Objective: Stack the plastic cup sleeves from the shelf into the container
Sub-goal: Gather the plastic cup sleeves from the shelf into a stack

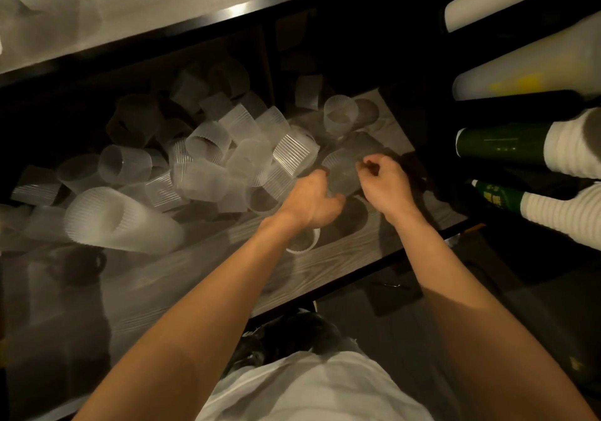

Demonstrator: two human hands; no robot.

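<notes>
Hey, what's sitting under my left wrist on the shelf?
A white round rim pokes out beneath the left hand; the wrist hides its far side and contents.

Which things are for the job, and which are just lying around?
For the job: left hand, right hand, the clear sleeve they hold, sleeve pile, shelf.
Just lying about: green cup stacks, white cup stacks.

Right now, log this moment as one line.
left hand grips cup sleeve | right hand pinches its edge | sleeve pile loose on shelf
</notes>
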